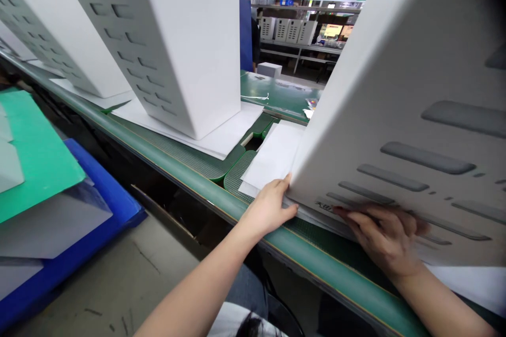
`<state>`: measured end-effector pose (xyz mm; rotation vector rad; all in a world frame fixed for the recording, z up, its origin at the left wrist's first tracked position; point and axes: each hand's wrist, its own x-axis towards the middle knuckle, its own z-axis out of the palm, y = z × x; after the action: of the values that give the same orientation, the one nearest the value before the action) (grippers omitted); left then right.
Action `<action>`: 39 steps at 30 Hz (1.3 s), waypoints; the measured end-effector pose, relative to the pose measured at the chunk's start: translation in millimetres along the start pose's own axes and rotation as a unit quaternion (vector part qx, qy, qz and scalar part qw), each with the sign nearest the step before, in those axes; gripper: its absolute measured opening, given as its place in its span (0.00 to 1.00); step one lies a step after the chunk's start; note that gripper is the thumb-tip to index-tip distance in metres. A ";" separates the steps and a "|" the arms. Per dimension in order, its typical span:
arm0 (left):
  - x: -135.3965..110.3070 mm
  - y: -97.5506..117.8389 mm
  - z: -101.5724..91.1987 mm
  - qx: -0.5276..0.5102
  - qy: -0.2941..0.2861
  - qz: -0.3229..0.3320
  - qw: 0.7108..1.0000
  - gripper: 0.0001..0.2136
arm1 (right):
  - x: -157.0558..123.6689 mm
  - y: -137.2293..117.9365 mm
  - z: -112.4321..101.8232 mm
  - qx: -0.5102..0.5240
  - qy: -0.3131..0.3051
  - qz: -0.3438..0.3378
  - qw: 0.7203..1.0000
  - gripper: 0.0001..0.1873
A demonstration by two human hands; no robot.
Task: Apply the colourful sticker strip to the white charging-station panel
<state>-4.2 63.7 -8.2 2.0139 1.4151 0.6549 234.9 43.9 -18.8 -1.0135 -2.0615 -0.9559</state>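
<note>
A tall white metal cabinet (pixel 399 89) with slotted vents stands tilted on the green conveyor belt (pixel 190 160) right in front of me. My left hand (pixel 269 208) grips its lower left corner, fingers curled round the edge. My right hand (pixel 381 234) lies flat against the vented front near the bottom, fingers stretched out and slightly blurred. White sheets (pixel 272 160) lie under and beside the cabinet.
Two more white vented cabinets (pixel 182 47) (pixel 51 37) stand on white sheets further along the belt to the left. A blue bin (pixel 106 200) with green and grey sheets sits at lower left. More cabinets line a shelf at the back.
</note>
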 end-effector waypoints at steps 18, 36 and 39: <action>-0.4 -2.7 0.7 -0.007 0.001 -0.006 1.000 0.25 | 0.8 15.1 -10.3 -0.041 -0.009 -0.028 0.999 0.18; -3.3 3.4 2.7 0.020 0.007 -0.006 1.000 0.29 | 29.9 -24.5 15.9 -0.035 0.006 -0.027 0.999 0.20; -3.8 2.1 1.7 0.014 0.010 -0.007 1.000 0.30 | 28.2 -23.5 12.6 -0.021 -0.001 -0.014 1.000 0.18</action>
<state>-2.9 59.2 -8.2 2.0224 1.4547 0.6543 198.4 54.4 -11.0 -1.0100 -2.0699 -1.0156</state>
